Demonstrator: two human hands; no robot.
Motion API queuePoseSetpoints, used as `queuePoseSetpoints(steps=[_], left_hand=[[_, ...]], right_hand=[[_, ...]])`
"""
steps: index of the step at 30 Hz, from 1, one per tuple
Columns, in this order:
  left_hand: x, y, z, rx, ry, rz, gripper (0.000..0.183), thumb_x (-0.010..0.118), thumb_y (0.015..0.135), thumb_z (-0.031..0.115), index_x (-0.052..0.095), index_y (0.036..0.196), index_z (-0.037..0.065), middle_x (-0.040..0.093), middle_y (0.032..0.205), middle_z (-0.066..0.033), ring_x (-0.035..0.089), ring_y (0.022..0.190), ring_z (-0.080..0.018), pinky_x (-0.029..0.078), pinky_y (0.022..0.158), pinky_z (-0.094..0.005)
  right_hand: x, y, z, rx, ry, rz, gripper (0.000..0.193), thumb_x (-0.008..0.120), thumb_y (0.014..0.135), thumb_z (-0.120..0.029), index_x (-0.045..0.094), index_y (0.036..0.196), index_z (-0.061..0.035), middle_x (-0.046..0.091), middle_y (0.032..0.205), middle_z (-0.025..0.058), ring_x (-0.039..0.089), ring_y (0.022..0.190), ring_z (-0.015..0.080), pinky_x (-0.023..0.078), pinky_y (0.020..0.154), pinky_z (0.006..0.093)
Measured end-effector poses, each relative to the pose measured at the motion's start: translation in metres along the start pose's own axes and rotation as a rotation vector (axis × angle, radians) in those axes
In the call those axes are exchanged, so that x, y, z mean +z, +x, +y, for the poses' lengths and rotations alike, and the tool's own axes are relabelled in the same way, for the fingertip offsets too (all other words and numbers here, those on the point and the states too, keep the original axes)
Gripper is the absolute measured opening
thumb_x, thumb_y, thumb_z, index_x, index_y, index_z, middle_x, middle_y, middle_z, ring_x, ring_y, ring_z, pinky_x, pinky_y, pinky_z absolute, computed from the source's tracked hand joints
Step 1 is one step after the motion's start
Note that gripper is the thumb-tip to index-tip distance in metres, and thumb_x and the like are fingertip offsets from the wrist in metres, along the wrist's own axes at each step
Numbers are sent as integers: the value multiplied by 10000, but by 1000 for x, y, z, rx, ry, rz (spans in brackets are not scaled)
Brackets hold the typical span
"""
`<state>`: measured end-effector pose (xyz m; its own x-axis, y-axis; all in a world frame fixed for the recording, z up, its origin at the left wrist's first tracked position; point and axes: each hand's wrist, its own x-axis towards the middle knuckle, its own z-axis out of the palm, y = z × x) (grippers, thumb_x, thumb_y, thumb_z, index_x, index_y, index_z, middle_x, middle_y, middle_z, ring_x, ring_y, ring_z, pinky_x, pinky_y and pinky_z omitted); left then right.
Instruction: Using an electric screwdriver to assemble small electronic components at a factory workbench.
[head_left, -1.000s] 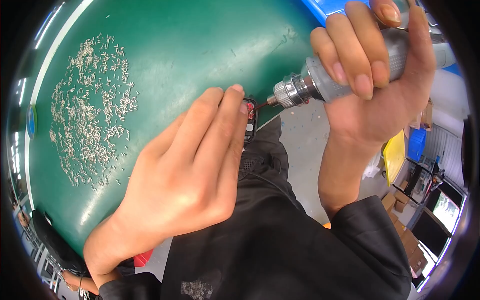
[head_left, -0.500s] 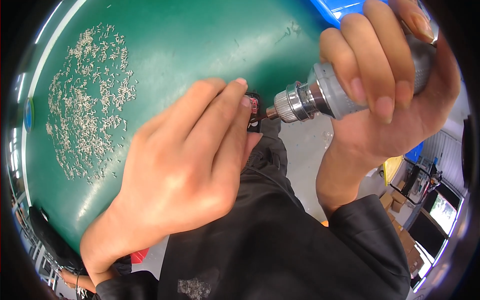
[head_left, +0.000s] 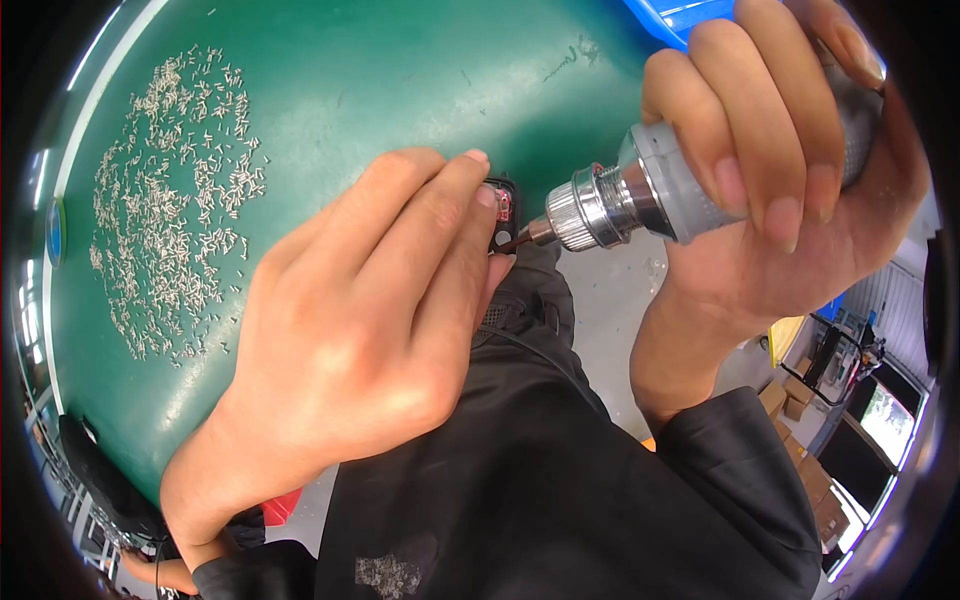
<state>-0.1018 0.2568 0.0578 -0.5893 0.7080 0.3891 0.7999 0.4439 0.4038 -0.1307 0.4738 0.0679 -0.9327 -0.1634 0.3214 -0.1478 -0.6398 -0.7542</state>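
My left hand (head_left: 355, 310) is closed around a small black casing (head_left: 508, 190) with a red part inside, near the table's edge. Its fingers cover most of the casing. My right hand (head_left: 770, 170) grips a grey electric screwdriver (head_left: 690, 185) with a silver, ribbed collar, held sideways. The screwdriver's thin bit (head_left: 520, 240) points left and meets the lower end of the casing. Whether a screw sits under the tip is too small to tell.
Loose small silver screws (head_left: 180, 210) lie spread over the left of the green table (head_left: 380, 90). A blue tray (head_left: 675, 15) stands at the far right. Cardboard boxes (head_left: 805, 470) are on the floor at the right. Another person's arm (head_left: 160, 572) shows at the lower left.
The casing has tilted slightly and shows more of its lower end. The screwdriver bit has shifted a little down along the casing. Both hands keep their hold.
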Motion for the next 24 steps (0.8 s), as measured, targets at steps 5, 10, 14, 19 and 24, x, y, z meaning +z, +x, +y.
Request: queuePoseSetpoints(steps=[5, 10, 14, 19, 24], left_hand=[[1, 2, 0, -4, -18, 16, 378, 711, 573, -94, 628, 940, -130, 640, 1004, -222, 635, 860, -358, 542, 687, -399], [0, 2, 1, -6, -18, 13, 364, 709, 578, -99, 627, 932, -130, 640, 1000, -222, 636, 862, -360, 543, 688, -397], [1, 0, -1, -3, -8, 25, 354, 708, 584, -100, 624, 926, -133, 640, 998, -224, 636, 861, -361, 542, 689, -396], [1, 2, 0, 3, -25, 24, 356, 708, 581, -98, 622, 925, -135, 639, 997, -225, 635, 860, -362, 542, 689, -397], [1, 1, -1, 1, -28, 22, 360, 709, 575, -95, 621, 922, -134, 638, 999, -225, 635, 859, -362, 542, 688, -397]], right_hand=[[0, -1, -2, 4, -16, -1, 434, 253, 1047, -336, 573, 906, -78, 401, 492, -27, 403, 378, 105, 391, 430, 261], [2, -2, -2, 6, -23, -6, 431, 255, 1046, -335, 571, 904, -78, 401, 492, -27, 403, 378, 105, 390, 430, 261], [-4, -1, -4, 9, -27, -13, 428, 256, 1046, -333, 569, 903, -78, 401, 493, -26, 402, 379, 105, 390, 430, 261], [1, -1, -3, 8, -42, -17, 424, 258, 1045, -332, 566, 902, -77, 402, 493, -26, 402, 379, 105, 389, 430, 261], [2, -2, -3, 11, -51, -23, 421, 260, 1045, -330, 564, 900, -77, 402, 494, -25, 401, 379, 105, 388, 430, 261]])
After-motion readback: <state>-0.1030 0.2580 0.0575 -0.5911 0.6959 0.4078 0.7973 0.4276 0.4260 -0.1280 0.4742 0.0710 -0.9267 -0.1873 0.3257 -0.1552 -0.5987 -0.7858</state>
